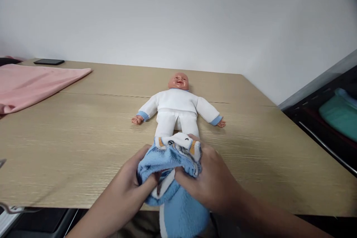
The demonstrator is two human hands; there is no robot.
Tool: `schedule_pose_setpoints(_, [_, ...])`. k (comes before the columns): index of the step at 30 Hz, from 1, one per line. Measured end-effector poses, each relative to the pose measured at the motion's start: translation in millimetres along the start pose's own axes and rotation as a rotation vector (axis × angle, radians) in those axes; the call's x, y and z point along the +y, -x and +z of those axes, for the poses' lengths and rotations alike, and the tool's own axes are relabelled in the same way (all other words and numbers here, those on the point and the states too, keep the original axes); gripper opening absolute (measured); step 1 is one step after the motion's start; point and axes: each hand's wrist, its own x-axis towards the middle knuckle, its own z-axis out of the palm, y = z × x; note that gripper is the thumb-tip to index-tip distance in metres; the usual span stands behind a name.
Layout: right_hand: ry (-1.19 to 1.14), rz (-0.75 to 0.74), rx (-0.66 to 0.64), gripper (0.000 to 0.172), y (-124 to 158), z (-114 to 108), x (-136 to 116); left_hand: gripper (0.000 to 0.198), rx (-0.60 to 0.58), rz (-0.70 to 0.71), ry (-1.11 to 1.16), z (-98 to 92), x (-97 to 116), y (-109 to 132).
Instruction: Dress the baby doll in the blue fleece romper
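Observation:
A blue plush garment (184, 212) with white trim is bunched up between my two hands. An animal-like pattern in white and orange shows on its gathered far end, and its lower part hangs over the front table edge. My left hand (134, 174) grips the bunched cloth from the left, with the thumb inside the opening. On the right side my right hand (209, 173) grips it too, its thumb also tucked into the opening. Just beyond lies a baby doll (178, 100) on its back, arms spread, in white clothes with blue cuffs. The garment and my hands cover its lower legs.
The wooden table (83, 148) runs back to a pale wall (139, 18). A pink cloth (36, 83) and a dark phone (49, 61) lie at the left. To the right, beside the table, is a black rack (320, 119) with green cloth (340, 113).

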Motion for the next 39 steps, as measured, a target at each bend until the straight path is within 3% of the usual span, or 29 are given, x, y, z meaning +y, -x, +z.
schedule_pose_setpoints(3, [0.09,0.02,-0.024,0.016,-5,-1,5,0.027,-0.086,-0.102,0.01,-9.1,-1,4])
schedule_pose_setpoints(6, [0.048,0.001,-0.018,0.021,-7,-4,5,0.041,-0.19,-0.187,0.176,-17.3,-4,8])
schedule_pose_setpoints(10, [-0.109,0.113,-0.196,0.009,-6,-11,-3,0.047,-0.257,-0.166,0.388,-22.4,-11,9])
schedule_pose_setpoints(13, [-0.028,0.176,-0.292,0.007,-1,-14,-11,0.05,-0.29,-0.175,0.319,-20.5,-14,8])
schedule_pose_setpoints(16, [0.144,0.202,-0.297,0.012,6,-11,-18,0.04,-0.326,-0.229,0.126,-13.6,-16,8])
schedule_pose_setpoints(23, [0.453,0.175,-0.365,0.034,11,9,-22,0.034,-0.136,-0.071,-0.225,-6.4,-30,10])
schedule_pose_setpoints(30, [0.561,0.157,-0.429,0.033,6,16,-5,0.071,0.021,0.018,-0.652,-6.7,-52,9])
schedule_pose_setpoints(34, [0.563,0.135,-0.448,0.035,7,17,5,0.067,0.026,0.095,-0.613,-8.1,-64,10])
schedule_pose_setpoints(39, [0.497,0.123,-0.454,0.036,7,15,15,0.059,0.015,-0.001,-0.371,-9.0,-67,10])
